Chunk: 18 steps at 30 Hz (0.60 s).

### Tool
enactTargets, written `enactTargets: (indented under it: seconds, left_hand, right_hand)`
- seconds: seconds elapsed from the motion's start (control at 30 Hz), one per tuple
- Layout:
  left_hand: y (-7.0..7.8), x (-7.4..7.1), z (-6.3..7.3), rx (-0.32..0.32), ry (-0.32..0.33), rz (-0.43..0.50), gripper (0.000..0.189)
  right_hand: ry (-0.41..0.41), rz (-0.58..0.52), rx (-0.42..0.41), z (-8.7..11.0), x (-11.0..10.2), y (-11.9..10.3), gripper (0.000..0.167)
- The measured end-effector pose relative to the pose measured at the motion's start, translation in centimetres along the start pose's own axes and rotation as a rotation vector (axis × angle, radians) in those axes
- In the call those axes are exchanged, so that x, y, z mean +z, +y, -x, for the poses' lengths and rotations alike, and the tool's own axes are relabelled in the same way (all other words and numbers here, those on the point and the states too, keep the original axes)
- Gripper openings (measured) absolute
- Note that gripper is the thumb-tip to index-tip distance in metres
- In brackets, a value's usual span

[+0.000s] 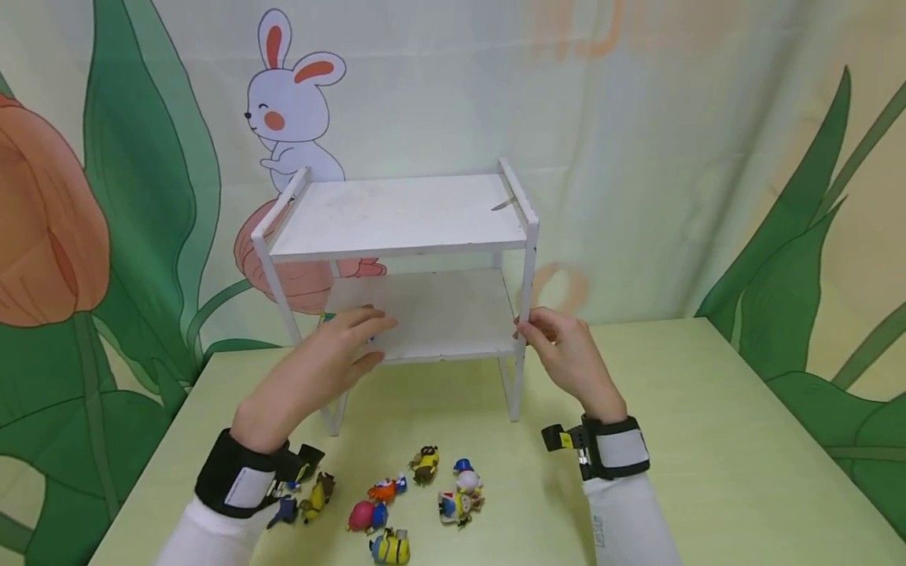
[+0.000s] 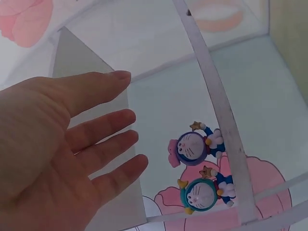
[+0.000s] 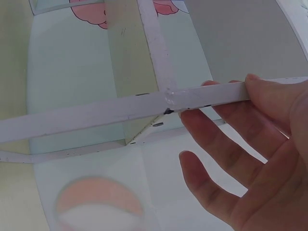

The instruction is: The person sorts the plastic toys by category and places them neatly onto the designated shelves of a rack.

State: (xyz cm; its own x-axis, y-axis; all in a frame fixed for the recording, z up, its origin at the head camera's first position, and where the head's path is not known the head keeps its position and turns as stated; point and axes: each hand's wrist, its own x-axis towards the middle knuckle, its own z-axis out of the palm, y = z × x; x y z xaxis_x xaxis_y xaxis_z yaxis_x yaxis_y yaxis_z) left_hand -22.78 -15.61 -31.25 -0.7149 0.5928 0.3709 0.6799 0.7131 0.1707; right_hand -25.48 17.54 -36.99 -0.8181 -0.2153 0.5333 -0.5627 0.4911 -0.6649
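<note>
A white two-tier rack [image 1: 396, 216] stands on the table. In front of the left part of its lower shelf [image 1: 453, 314] is my left hand [image 1: 336, 354], its fingers extended and nothing in its grasp. The left wrist view shows two small cat-like figurines on that shelf beyond the fingertips: one in a purple hood [image 2: 192, 148], the other in a teal hood [image 2: 201, 194]. In the head view my hand mostly hides them. My right hand [image 1: 569, 354] pinches the rack's right front leg [image 3: 211, 95] between thumb and fingers, near the lower shelf's corner.
Several toy figures lie on the table before the rack, among them a blue and yellow one [image 1: 391, 546], a pink and blue one [image 1: 366, 516], an orange one [image 1: 385, 489] and a brown and yellow one [image 1: 425, 464]. A printed curtain [image 1: 637, 157] hangs behind.
</note>
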Motion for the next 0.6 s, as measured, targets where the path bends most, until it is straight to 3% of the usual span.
enactTargets:
  seconds: [0.17, 0.33, 0.6]
  left_hand:
    - [0.8, 0.8, 1.1, 0.002, 0.030, 0.031, 0.043]
    - [1.2, 1.2, 2.2, -0.044, 0.051, 0.088, 0.043]
    - [0.9, 2.6, 3.9, -0.096, 0.080, 0.171, 0.038]
  right_hand:
    - [0.004, 0.014, 0.001, 0.1, 0.0, 0.0, 0.019]
    - [0.004, 0.021, 0.000, 0.0, 0.0, 0.2, 0.019]
    - [0.008, 0.015, -0.006, 0.1, 0.0, 0.2, 0.019]
